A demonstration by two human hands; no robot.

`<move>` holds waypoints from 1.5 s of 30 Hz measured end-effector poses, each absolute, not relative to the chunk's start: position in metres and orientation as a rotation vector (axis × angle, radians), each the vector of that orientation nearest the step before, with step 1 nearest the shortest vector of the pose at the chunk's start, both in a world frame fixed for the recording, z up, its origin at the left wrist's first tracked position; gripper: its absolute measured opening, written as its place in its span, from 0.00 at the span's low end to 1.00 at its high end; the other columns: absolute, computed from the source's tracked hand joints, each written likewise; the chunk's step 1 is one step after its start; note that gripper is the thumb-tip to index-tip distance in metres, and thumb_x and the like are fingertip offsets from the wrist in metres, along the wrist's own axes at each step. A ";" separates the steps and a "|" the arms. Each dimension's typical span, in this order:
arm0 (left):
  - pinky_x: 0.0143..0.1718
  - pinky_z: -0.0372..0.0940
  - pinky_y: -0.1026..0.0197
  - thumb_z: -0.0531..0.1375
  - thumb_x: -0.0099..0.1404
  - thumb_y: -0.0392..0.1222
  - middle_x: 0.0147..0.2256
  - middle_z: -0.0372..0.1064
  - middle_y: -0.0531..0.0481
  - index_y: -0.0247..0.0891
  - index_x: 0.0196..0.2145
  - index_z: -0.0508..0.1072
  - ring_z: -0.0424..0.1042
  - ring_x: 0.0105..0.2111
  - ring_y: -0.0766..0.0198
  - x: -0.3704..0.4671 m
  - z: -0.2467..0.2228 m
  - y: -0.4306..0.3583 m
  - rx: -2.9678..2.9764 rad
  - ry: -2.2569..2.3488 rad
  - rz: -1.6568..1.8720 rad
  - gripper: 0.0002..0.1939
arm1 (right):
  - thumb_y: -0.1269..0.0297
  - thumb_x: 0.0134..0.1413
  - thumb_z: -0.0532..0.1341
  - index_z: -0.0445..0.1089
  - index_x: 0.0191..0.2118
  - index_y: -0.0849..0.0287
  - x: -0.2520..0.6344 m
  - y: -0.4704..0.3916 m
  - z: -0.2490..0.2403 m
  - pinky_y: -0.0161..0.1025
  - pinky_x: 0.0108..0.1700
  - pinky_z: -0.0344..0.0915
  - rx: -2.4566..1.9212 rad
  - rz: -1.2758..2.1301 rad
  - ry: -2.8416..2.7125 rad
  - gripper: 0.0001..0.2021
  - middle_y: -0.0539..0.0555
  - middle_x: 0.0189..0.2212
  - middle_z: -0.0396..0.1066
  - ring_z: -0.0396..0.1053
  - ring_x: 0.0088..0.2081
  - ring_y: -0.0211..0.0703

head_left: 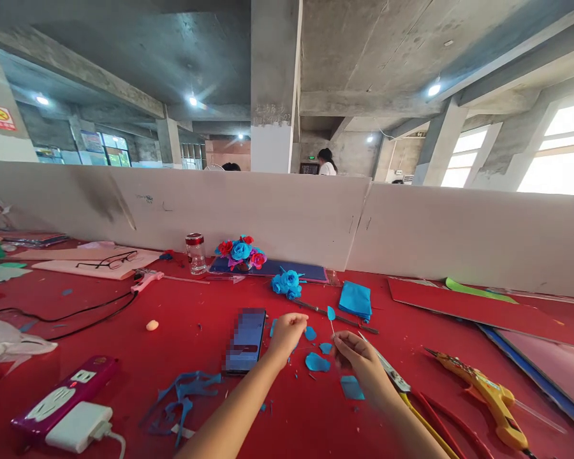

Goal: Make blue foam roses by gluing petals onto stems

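Concrete ceiling [354, 57] spreads above a pale partition [196, 197], and before us runs a red counter [182, 344]. From eight o'clock in our view, we see a purple box [67, 398] with a white adapter [79, 426] against it; at nine, eyeglasses [117, 261] lie on pale pink sheets [67, 264]. At seven sits a phone [245, 341], just beside our left hand [289, 331] at six, its grip drawn together; we cannot tell whether anything is pinched there. Blue flowers [289, 284] lie at that hand's twelve o'clock. At five, our right hand [356, 354] has its grip clamped on a thin wire [333, 329], nearly upright, a blue petal [331, 313] at its top. Loose blue pieces [317, 362] lie between our hands. At four rests a yellow glue gun [492, 398], nozzle towards ten.
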State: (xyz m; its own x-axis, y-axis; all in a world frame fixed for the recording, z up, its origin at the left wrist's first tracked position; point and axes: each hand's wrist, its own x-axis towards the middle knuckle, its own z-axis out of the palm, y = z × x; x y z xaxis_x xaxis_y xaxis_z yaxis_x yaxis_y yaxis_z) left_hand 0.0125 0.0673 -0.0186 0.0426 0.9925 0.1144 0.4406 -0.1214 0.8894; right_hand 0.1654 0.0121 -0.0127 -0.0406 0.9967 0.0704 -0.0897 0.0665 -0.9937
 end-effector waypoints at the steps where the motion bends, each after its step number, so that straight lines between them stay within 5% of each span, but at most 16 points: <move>1: 0.22 0.55 0.67 0.51 0.58 0.41 0.29 0.73 0.48 0.35 0.37 0.74 0.67 0.24 0.66 0.011 -0.016 0.061 1.619 1.434 1.050 0.15 | 0.49 0.42 0.62 0.65 0.26 0.59 0.163 0.011 -0.011 0.32 0.22 0.57 -1.070 1.246 -1.213 0.17 0.48 0.20 0.67 0.60 0.18 0.32; 6: 0.34 0.62 0.65 0.58 0.54 0.48 0.32 0.73 0.46 0.35 0.32 0.75 0.70 0.33 0.62 -0.003 -0.006 0.039 1.443 1.028 1.331 0.14 | 0.47 0.45 0.59 0.65 0.28 0.60 0.154 0.005 -0.011 0.32 0.22 0.56 -1.089 1.121 -1.415 0.18 0.49 0.18 0.66 0.59 0.18 0.33; 12: 0.28 0.57 0.67 0.60 0.53 0.47 0.28 0.71 0.51 0.36 0.31 0.76 0.64 0.26 0.67 -0.029 0.009 0.039 1.787 1.017 1.080 0.12 | 0.52 0.51 0.53 0.67 0.30 0.61 0.152 -0.003 -0.014 0.32 0.21 0.50 -1.202 0.766 -1.651 0.16 0.46 0.17 0.57 0.52 0.19 0.34; 45: 0.31 0.59 0.68 0.59 0.52 0.40 0.28 0.71 0.52 0.36 0.29 0.74 0.67 0.30 0.66 -0.039 0.003 0.041 2.078 1.064 0.833 0.07 | 0.62 0.57 0.48 0.68 0.32 0.58 0.155 -0.010 -0.015 0.33 0.25 0.56 -1.242 0.451 -2.046 0.12 0.50 0.22 0.66 0.58 0.21 0.36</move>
